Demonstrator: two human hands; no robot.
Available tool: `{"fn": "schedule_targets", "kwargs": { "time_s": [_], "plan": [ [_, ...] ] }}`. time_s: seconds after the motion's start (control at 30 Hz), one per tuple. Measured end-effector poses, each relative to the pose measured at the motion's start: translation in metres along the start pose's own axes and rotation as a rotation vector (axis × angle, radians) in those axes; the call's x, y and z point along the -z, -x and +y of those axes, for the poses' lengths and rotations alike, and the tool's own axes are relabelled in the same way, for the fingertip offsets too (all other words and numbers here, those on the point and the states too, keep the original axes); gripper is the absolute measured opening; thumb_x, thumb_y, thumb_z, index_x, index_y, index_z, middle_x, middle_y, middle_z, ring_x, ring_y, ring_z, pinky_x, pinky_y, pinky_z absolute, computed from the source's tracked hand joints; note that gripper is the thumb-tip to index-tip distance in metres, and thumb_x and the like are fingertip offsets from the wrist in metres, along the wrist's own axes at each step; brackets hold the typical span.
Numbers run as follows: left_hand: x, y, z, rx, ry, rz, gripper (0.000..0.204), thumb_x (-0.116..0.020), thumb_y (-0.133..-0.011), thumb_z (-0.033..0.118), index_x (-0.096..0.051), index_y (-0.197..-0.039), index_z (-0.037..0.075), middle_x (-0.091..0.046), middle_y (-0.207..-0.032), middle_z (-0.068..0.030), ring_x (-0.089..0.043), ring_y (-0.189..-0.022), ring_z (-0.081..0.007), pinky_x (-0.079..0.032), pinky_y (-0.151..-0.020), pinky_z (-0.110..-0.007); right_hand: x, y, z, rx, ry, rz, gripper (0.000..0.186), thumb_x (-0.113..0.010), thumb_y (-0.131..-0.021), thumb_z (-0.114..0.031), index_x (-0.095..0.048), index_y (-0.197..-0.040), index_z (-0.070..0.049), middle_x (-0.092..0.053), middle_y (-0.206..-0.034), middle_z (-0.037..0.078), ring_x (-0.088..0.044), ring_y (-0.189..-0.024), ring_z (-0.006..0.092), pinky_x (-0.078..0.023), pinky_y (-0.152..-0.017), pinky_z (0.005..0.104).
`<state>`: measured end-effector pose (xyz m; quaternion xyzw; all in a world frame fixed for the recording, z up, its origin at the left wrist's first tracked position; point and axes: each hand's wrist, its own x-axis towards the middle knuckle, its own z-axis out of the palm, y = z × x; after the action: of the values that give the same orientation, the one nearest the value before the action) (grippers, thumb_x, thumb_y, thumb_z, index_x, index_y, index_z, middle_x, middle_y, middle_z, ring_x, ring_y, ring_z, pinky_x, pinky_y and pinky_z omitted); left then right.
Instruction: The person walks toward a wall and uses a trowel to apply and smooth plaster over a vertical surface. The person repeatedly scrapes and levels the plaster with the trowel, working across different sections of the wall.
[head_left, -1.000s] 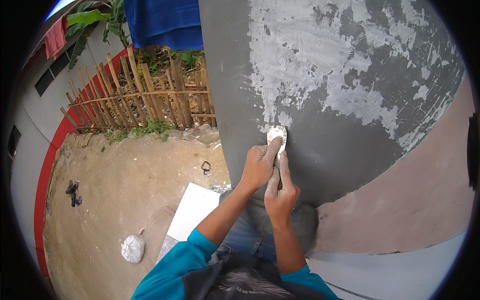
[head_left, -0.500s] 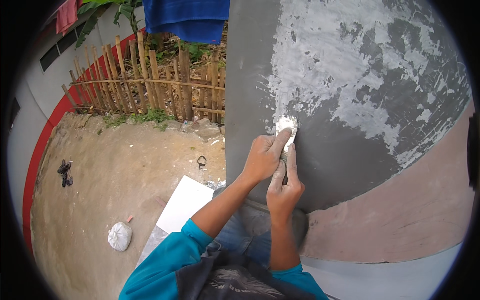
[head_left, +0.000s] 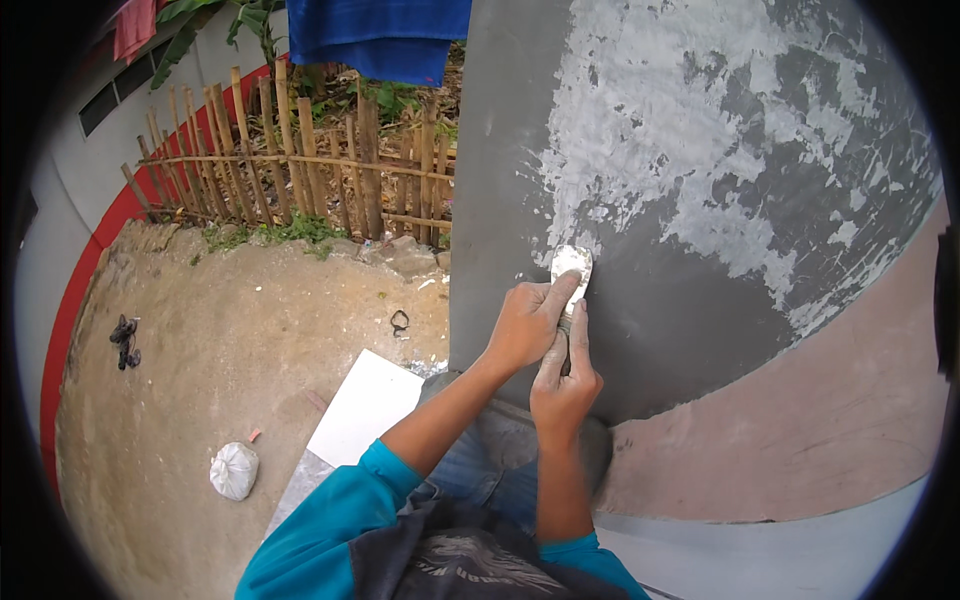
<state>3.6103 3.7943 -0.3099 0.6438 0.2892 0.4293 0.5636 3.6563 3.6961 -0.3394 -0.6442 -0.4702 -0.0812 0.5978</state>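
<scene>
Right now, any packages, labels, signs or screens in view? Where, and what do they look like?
Tied white bag: lying on the bare dirt ground at lower left, rounded, knotted on top, plain white.
Flat white sheet or board: on the ground by the wall's foot, left of the person's left arm, rectangular, plain white; whether it is packaging cannot be told.
No labels, signs or screens show.

- Bare sandy ground [head_left: 230,350] fills the left half of the frame.
- A flat white board [head_left: 365,408] lies at centre-left.
- A tied white bag [head_left: 234,470] sits at lower left.
- A small black object [head_left: 124,338] lies at far left.
- A dark ring [head_left: 400,322] lies near the middle.
</scene>
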Motion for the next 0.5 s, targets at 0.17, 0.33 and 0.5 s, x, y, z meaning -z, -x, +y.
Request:
{"fn": "schedule_targets", "kwargs": {
  "time_s": [0.17, 0.33, 0.5],
  "plan": [
    [-0.003, 0.003, -0.005, 0.11, -0.04, -0.037, 0.068, -0.056, -0.112, 0.046, -0.066, -0.067, -0.005, -0.054, -0.053, -0.0095, -0.044, -0.053, -0.0131, -0.04, -0.053, -0.04, 0.002, 0.006, -0.003, -0.033, 0.04, -0.035, 0.044, -0.055, -0.107, -0.006, -0.059, -0.149, 0.007, -0.078, -0.119, 0.028, -0.081, -0.102, 0.0332, -0.062, -0.08, 0.0376],
    [-0.002, -0.005, -0.006, -0.151, 0.112, 0.025, 0.068, -0.057, -0.112, 0.046, -0.064, -0.065, -0.003, -0.05, -0.052, -0.0049, -0.044, -0.053, -0.0113, -0.039, -0.052, -0.039, 0.001, -0.006, 0.001, 0.06, 0.001, 0.008, 0.044, -0.055, -0.106, -0.005, -0.059, -0.149, 0.007, -0.078, -0.115, 0.027, -0.082, -0.095, 0.0306, -0.062, -0.076, 0.0365],
    [-0.005, 0.006, -0.003, 0.012, 0.022, 0.02, 0.068, -0.057, -0.111, 0.046, -0.064, -0.065, -0.003, -0.05, -0.052, -0.0042, -0.044, -0.054, -0.0099, -0.039, -0.052, -0.037, 0.001, 0.006, -0.004, 0.125, 0.037, 0.039, 0.045, -0.056, -0.105, -0.003, -0.059, -0.149, 0.007, -0.079, -0.114, 0.027, -0.082, -0.092, 0.0298, -0.062, -0.075, 0.0365]
  ]
}}
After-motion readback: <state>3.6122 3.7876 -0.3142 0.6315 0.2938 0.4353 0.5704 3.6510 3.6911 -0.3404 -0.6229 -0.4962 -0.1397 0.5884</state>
